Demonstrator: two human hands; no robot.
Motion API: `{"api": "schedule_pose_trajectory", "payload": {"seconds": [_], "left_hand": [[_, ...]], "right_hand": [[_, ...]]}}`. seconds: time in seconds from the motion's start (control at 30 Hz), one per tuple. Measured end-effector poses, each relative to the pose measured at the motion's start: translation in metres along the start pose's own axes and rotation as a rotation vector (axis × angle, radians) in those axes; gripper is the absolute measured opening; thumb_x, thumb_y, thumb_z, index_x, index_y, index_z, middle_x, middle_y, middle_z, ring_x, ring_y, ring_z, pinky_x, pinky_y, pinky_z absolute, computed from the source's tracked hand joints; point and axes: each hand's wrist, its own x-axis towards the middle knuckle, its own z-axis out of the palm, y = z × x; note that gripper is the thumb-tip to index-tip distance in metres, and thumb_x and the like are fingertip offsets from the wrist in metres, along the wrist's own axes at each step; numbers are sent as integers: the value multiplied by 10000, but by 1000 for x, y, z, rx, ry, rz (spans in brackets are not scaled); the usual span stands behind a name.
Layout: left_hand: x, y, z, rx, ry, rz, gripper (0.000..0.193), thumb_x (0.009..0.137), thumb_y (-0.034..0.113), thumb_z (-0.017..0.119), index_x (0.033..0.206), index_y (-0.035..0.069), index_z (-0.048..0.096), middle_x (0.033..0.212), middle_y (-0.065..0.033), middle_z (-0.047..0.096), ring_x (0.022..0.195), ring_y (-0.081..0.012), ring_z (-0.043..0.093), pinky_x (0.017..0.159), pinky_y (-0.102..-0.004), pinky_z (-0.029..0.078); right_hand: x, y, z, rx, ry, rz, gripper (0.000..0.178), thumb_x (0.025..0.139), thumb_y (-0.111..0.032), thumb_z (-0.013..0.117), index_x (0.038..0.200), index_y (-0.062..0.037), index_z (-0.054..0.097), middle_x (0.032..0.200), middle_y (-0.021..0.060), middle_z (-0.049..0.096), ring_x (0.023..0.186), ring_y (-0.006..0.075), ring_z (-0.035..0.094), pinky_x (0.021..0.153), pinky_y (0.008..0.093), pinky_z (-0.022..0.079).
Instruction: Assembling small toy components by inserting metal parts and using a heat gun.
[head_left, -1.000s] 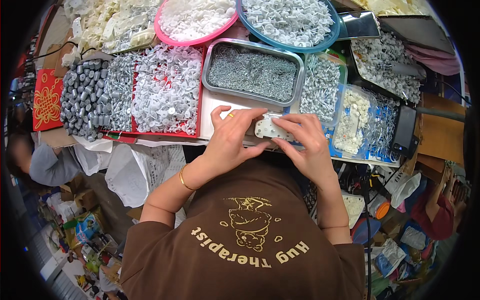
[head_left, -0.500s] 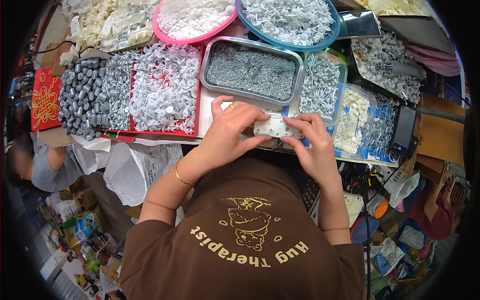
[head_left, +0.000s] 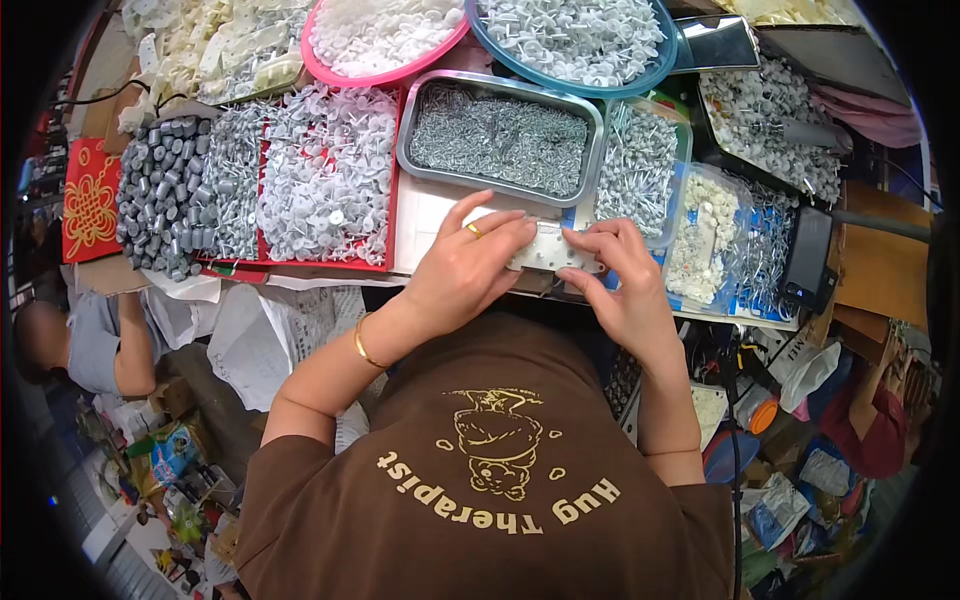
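Observation:
A small white plastic housing (head_left: 548, 252) with round holes lies low over the front edge of the table, just in front of the metal tray of small screws (head_left: 500, 140). My left hand (head_left: 468, 262) has its fingers bent over the left end of the piece, its little finger raised. The grip's underside is hidden. At the other end, the thumb and forefinger of my right hand (head_left: 625, 285) pinch the housing from near and far.
A red box of white-headed pins (head_left: 335, 215) and a heap of grey cylinders (head_left: 165, 190) are at left. Behind stand a pink basin (head_left: 392, 78) and a blue basin (head_left: 600, 90). Clear trays, a black device (head_left: 808, 262) and a hanging cable (head_left: 738, 480) are at right. Other people sit at both sides.
My left hand's fingers have shifted over the housing's left end, and its thumb has drawn back from the near edge. My right hand keeps its pinch. The person at left has moved.

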Motion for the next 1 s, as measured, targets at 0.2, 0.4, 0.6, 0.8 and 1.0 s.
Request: {"api": "schedule_pose_trajectory", "payload": {"seconds": [0.2,0.4,0.6,0.8,1.0], "left_hand": [[-6,5,15,37,97,-32,516,726,71,758,1214,16,598,1200,-111,667,1137,-256,647,1153,-535,345],[-6,-3,13,-8,94,11,552,708,6,774,1225,50,588,1195,-94,705,1081,-248,695,1164,-562,315],[4,-4,-7,-115,-13,-46,407,794,121,805,1161,78,636,1209,-50,717,1025,-212,690,1161,-490,276],[14,3,-10,-266,-56,-320,340,793,219,849,1031,83,647,1168,-31,725,1087,-185,606,1008,-381,295],[13,10,-7,-240,-31,-351,337,783,221,856,1000,84,638,1154,-29,726,1095,-191,602,1001,-382,298]], "right_hand": [[-5,-1,3,-311,197,-172,363,773,-92,833,1112,-38,714,970,99,612,751,220,572,663,319,476],[-41,9,35,-391,190,-193,381,733,-93,864,1066,-30,688,834,101,655,779,291,645,697,371,513],[-48,26,43,-214,152,-185,410,733,-95,869,1066,-7,647,904,129,672,805,297,674,710,377,546],[-37,23,53,-205,207,-230,327,726,-84,863,960,-12,646,780,91,665,676,262,671,617,363,546],[-36,31,24,-164,370,-150,53,917,-10,688,963,7,670,758,82,711,640,161,711,572,281,544]]}}
